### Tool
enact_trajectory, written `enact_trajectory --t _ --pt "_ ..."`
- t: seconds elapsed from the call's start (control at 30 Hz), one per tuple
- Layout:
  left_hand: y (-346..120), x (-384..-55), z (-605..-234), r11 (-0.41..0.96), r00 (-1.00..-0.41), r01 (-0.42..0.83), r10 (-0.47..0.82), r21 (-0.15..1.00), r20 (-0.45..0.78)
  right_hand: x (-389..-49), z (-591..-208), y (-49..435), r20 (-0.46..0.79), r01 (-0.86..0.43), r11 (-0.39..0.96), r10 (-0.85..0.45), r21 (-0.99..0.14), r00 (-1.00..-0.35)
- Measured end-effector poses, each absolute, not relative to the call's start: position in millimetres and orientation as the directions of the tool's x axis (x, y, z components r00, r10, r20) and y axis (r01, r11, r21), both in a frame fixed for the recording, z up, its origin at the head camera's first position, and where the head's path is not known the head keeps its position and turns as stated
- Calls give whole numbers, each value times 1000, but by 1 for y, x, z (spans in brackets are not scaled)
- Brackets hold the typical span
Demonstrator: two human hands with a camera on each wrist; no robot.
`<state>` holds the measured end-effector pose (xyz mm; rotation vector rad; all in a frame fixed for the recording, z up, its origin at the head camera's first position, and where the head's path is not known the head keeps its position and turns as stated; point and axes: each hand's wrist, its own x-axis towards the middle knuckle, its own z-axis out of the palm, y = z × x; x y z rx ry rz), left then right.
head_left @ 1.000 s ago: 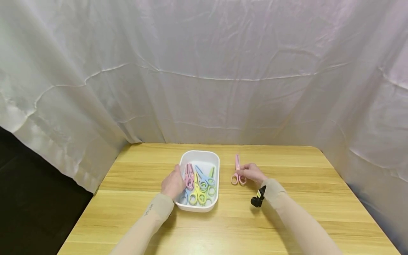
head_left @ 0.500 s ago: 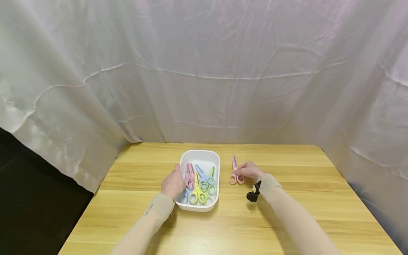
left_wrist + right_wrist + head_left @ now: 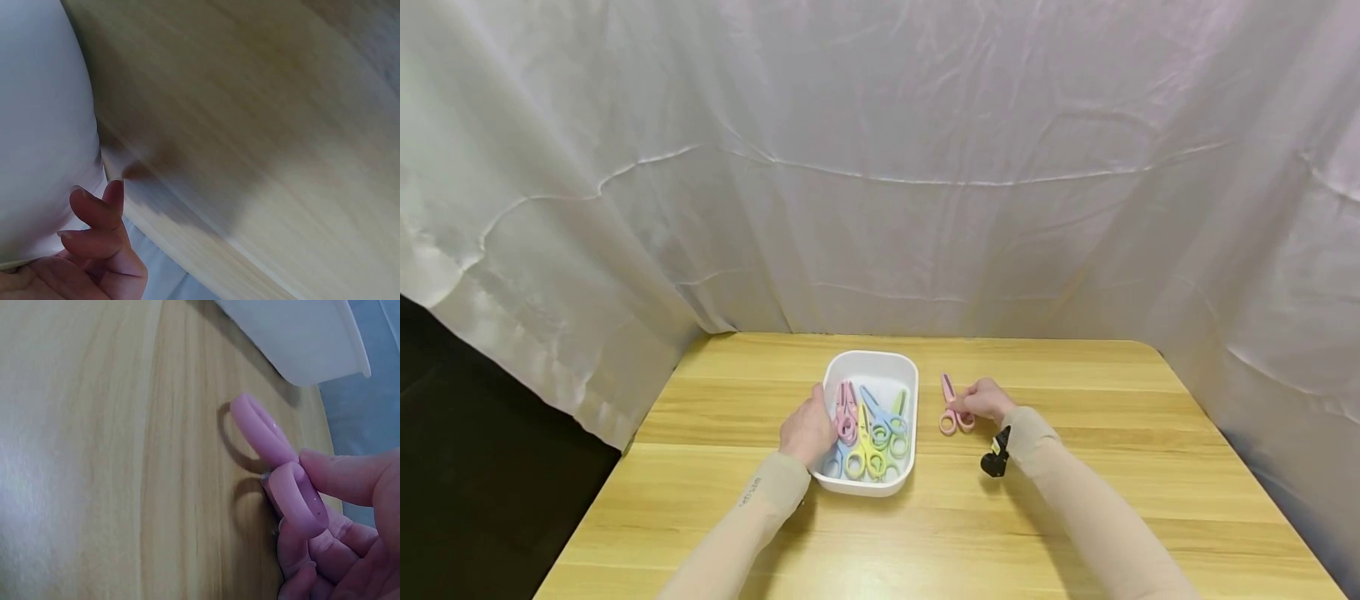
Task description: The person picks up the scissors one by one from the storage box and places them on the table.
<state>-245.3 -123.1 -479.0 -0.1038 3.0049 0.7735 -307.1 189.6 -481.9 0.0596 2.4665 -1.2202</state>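
A white plastic tray (image 3: 867,490) stands on the table with several pastel scissors inside. My left hand (image 3: 808,427) grips its left side; in the left wrist view the fingers (image 3: 99,242) curl beside the white outer wall. To the right of the tray, my right hand (image 3: 988,400) pinches pink scissors (image 3: 947,387) near the pivot between thumb and fingers. Their blades point away from me and lean left. The right wrist view shows the two pink finger loops (image 3: 296,501) close above the wood, casting shadows. Inside the tray lie pink scissors (image 3: 847,429), yellow scissors (image 3: 862,433), blue scissors (image 3: 877,408) and green scissors (image 3: 898,402).
The wooden table (image 3: 1075,500) reaches out on both sides of the tray. A pale curtain (image 3: 880,233) hangs behind and along the sides, and black cloth (image 3: 482,467) covers the lower left. A black wrist camera (image 3: 995,461) sits under the right wrist.
My right hand has shifted slightly left, bringing the pink scissors nearer the tray, and their blades have swung from nearly straight to leaning left. My left hand stays on the tray.
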Motion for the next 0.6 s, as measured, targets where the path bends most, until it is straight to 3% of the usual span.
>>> enact_trajectory --t 0.6 --pt "-123 -246 -480 875 -996 -78 -53 479 -66 -306 -482 184 -303 132 748 -95 -650 -948"
